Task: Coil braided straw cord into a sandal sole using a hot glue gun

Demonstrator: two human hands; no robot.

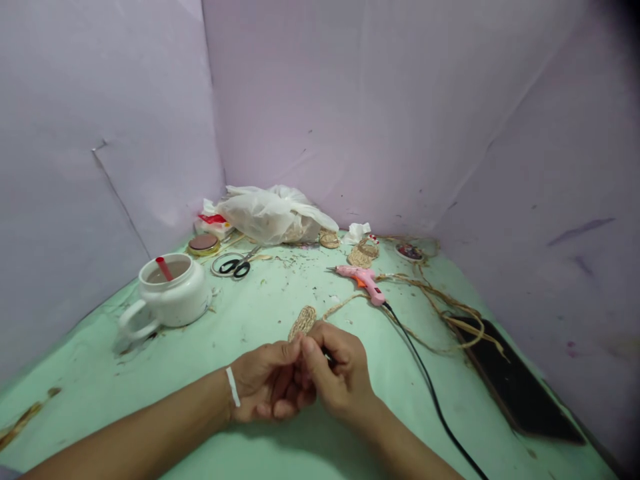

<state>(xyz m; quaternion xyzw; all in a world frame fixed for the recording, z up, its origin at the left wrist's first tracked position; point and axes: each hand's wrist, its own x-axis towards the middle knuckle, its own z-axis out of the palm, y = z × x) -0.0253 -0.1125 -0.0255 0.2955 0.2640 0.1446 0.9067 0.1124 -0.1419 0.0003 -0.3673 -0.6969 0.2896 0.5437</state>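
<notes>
1. I see the braided piece (303, 322) just beyond the fingertips, its rounded far end clear and its near end hidden among the fingers.
2. Its long axis points away from the person, leaning a little toward the right hand (340, 363); that lean is the relation I would judge everything by.
3. The left hand (273, 383) is turned palm up with fingers curled, and its thumb seems to pinch the piece's near end.
4. The right hand is bent inward, thumb tip meeting the left fingertips. I cannot tell whether it grips anything, since its fingers cover the spot.
5. Neither hand is clearly nearer: the piece emerges where both meet, its right edge just beside the right hand's knuckles.
6. A straw cord (345, 305) runs from behind the right hand, away and rightward, toward the pink glue gun (367, 285).
7. That gun lies on the tabletop (260, 307) beyond the right hand, nozzle pointing left.
8. Farther off, beyond the left hand and to its left, I have the scissors (240, 265) and white mug (173, 297).
</notes>
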